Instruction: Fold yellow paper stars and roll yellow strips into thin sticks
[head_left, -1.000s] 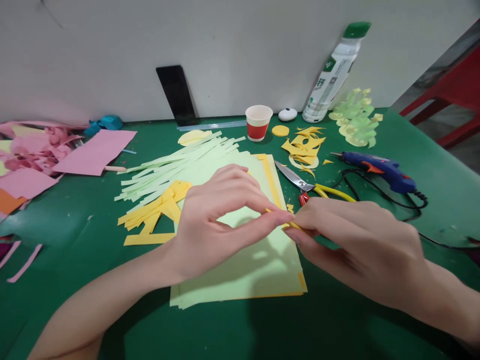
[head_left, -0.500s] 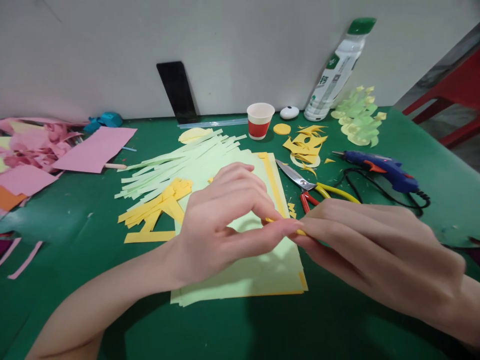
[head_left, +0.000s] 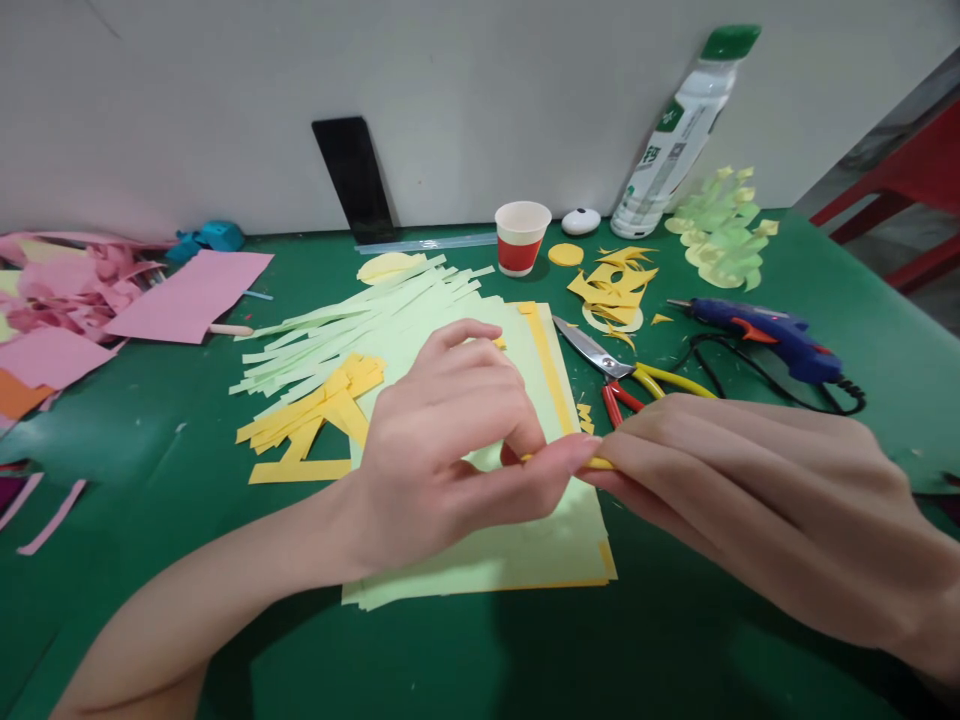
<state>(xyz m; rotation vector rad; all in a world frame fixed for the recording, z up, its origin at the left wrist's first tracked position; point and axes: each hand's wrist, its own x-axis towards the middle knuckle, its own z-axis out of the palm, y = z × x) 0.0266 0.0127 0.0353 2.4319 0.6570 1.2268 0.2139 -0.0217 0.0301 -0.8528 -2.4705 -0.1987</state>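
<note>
I saw the left hand [head_left: 450,440] and right hand [head_left: 757,500] pinching a thin yellow piece [head_left: 601,463] over pale green sheets [head_left: 510,555], with yellow strips [head_left: 307,420] lying to the left, scissors [head_left: 600,352] and a blue glue gun [head_left: 787,340] to the right, and a paper cup [head_left: 520,245] on the far side.

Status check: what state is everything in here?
Left hand: pinching yellow strip
Right hand: pinching yellow strip
Scissors: lying flat, seemingly shut
Paper cup: upright, uncovered
Bottle: capped, leaning on wall
Glue gun: lying down, power unclear
Phone: propped against wall, dark
Loose yellow strips: piled
</note>
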